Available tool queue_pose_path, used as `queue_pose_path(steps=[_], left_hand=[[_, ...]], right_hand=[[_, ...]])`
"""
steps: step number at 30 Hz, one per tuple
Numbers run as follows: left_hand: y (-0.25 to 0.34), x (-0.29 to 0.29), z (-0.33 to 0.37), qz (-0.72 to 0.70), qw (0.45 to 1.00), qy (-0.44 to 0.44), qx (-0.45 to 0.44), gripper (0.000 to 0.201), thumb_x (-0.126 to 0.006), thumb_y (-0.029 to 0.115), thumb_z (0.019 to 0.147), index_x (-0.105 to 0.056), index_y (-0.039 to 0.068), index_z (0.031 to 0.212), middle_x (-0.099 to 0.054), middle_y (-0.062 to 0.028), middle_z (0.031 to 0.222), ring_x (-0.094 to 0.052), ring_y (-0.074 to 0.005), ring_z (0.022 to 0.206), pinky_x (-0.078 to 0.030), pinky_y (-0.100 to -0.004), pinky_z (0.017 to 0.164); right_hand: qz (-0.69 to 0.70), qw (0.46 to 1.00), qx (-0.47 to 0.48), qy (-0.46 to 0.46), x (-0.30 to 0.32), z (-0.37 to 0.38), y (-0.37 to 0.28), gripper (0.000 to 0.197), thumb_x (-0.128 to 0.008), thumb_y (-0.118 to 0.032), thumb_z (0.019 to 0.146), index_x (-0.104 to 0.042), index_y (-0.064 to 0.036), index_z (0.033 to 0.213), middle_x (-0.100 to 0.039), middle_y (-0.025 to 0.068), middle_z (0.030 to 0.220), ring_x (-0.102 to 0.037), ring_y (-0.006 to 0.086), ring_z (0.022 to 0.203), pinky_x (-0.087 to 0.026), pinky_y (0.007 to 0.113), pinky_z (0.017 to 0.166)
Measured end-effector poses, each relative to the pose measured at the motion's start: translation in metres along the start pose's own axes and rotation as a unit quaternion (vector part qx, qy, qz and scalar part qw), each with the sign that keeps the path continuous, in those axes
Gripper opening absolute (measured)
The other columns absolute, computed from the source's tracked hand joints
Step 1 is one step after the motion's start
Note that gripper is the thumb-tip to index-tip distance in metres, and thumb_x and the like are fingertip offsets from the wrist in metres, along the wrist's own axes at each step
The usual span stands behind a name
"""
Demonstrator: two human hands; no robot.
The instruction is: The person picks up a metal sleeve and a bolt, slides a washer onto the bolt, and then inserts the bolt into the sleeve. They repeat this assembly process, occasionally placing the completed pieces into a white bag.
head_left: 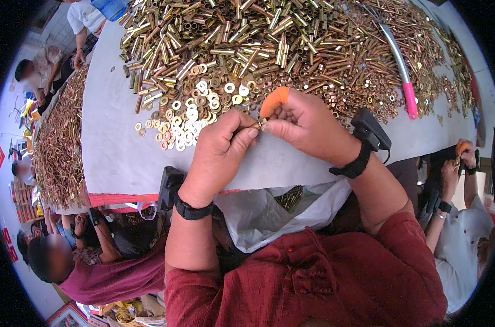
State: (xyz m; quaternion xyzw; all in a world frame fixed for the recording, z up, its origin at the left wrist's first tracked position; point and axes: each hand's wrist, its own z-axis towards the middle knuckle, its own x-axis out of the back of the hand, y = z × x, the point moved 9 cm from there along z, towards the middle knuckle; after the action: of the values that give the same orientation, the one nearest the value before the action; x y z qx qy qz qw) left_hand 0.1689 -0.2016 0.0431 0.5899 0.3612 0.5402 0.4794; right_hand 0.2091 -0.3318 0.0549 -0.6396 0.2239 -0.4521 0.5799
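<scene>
My left hand (220,144) and my right hand (310,125) meet above the near part of the table, both closed in a pinch. Between their fingertips is a small brass-coloured metal fitting (261,125), mostly covered, so its exact kind is unclear. An orange finger cover (274,101) sits on my right index finger. Just beyond my left hand lie loose flat washers (190,113), gold and silvery. Small hex nuts (342,92) are spread beyond my right hand. Farther back rises a large heap of brass-coloured metal sleeves (220,32).
A curved metal tool with a pink handle (410,101) rests on the right of the heap. Below the table's front edge hangs a whitish plastic bag (280,218) with metal pieces inside. Co-workers sit at left (116,272) and right (465,245). Another heap (62,141) covers the left table.
</scene>
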Motion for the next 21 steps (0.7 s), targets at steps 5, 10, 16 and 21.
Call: queue_pose_path(steps=[5, 10, 16, 21], left_hand=[[0.0, 0.001, 0.0, -0.007, 1.0, 0.001, 0.008, 0.006, -0.063, 0.003, 0.09, -0.057, 0.001, 0.09, -0.059, -0.0046, 0.073, -0.055, -0.0122, 0.068, -0.046, -0.0259, 0.064], [0.005, -0.001, -0.001, 0.027, 0.999, 0.011, -0.024, 0.006, -0.063, 0.004, 0.09, -0.057, 0.001, 0.091, -0.059, -0.0064, 0.073, -0.056, -0.0138, 0.067, -0.046, -0.0264, 0.063], [0.003, 0.001, 0.0, 0.022, 0.999, 0.027, -0.01, 0.006, -0.062, 0.003, 0.09, -0.056, 0.001, 0.089, -0.06, -0.0063, 0.073, -0.057, -0.0136, 0.067, -0.047, -0.0264, 0.063], [0.003, 0.005, 0.002, 0.004, 0.999, 0.052, -0.005, 0.005, -0.06, 0.003, 0.092, -0.056, 0.001, 0.09, -0.061, -0.004, 0.075, -0.055, -0.011, 0.067, -0.046, -0.0246, 0.063]], right_hand=[[-0.022, 1.0, -0.001, -0.018, 0.0, 0.0, -0.003, 0.016, -0.07, -0.013, 0.086, -0.063, -0.0039, 0.098, -0.061, -0.0009, 0.078, -0.054, 0.0063, 0.068, -0.047, 0.023, 0.063], [-0.132, 0.991, 0.015, -0.011, -0.002, -0.001, -0.003, 0.017, -0.068, -0.018, 0.088, -0.063, -0.0035, 0.095, -0.061, 0.0005, 0.078, -0.054, 0.0081, 0.067, -0.046, 0.024, 0.062], [-0.02, 0.996, 0.001, 0.09, 0.004, -0.003, 0.001, 0.022, -0.063, -0.024, 0.093, -0.063, -0.0026, 0.091, -0.058, 0.0011, 0.074, -0.051, 0.0088, 0.066, -0.044, 0.026, 0.059], [-0.036, 0.996, -0.075, 0.017, 0.003, -0.002, 0.012, 0.025, -0.056, -0.025, 0.098, -0.062, -0.0013, 0.094, -0.059, -0.0013, 0.079, -0.053, 0.0078, 0.07, -0.044, 0.023, 0.064]])
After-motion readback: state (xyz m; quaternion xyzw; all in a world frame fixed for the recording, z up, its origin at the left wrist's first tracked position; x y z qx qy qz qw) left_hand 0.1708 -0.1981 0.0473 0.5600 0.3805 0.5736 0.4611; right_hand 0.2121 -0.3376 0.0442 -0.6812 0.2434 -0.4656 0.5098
